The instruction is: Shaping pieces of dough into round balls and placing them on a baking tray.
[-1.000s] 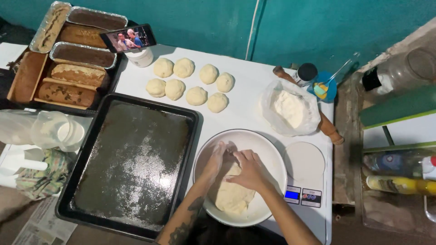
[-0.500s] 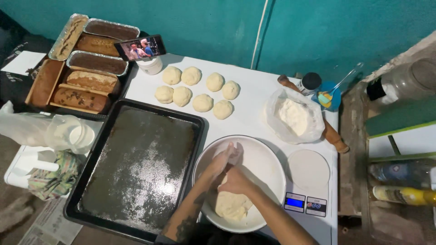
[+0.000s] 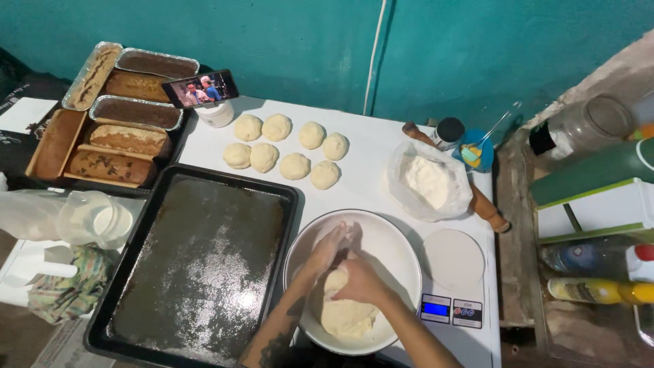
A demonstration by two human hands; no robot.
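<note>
1. At the far left edge of the frame a clear plastic jug (image 3: 82, 217) lies on its side, with a crumpled patterned cloth (image 3: 65, 289) just below it.
2. In the upper left, foil loaf tins and baked loaves (image 3: 112, 146) sit packed together in a wooden tray, and a phone (image 3: 200, 88) with a lit screen leans on a white cup at their right edge.
3. A dark baking tray (image 3: 197, 262), dusted with flour, fills the lower left of the white counter (image 3: 368, 146).
4. Above the tray, in the upper middle, eight round dough balls (image 3: 285, 150) lie in two loose rows on the counter, near one another.
5. Low in the middle stands a white bowl (image 3: 392, 235) with a mass of dough (image 3: 347, 317) in its lower half.
6. The left hand (image 3: 330, 247) reaches in from the bottom; its fingers (image 3: 346, 235) are closed round a pulled-up piece of the dough, above the main mass.
7. The right hand (image 3: 357, 281) lies just beside it, touching it, its fingers curled over the top of the dough, which bulges out below them towards the lower rim.
8. Right of the bowl a small kitchen scale (image 3: 453, 262) with a round white plate sits at the counter's edge.
9. Above the scale a plastic bag of flour (image 3: 428, 180) lies open, and a wooden rolling pin (image 3: 487, 208) runs slantwise behind it.
</note>
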